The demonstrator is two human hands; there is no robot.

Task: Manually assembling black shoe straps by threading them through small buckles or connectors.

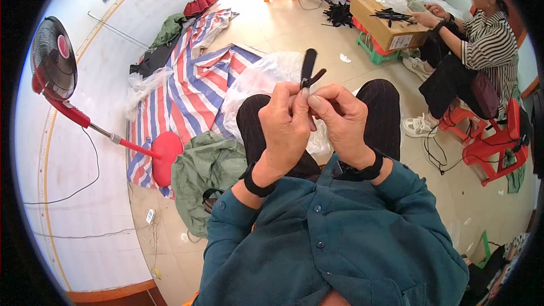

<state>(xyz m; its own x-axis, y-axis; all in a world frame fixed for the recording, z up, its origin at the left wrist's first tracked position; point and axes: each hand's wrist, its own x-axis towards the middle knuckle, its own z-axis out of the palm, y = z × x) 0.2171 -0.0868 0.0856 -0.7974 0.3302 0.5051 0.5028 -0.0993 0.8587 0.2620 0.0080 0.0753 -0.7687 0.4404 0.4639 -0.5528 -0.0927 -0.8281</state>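
Both hands raised close together over the lap: left hand and right hand touch at the fingertips, each pinched narrow on the lower end of a small black clip piece, which sticks up above the knuckles (one flat strip upright, a shorter arm angled off to the right). Behind it on the floor, a clear plastic bag over a striped tarp; red standing fan at left. At right, a seated person in a striped shirt reaches to a cardboard box of similar black pieces.
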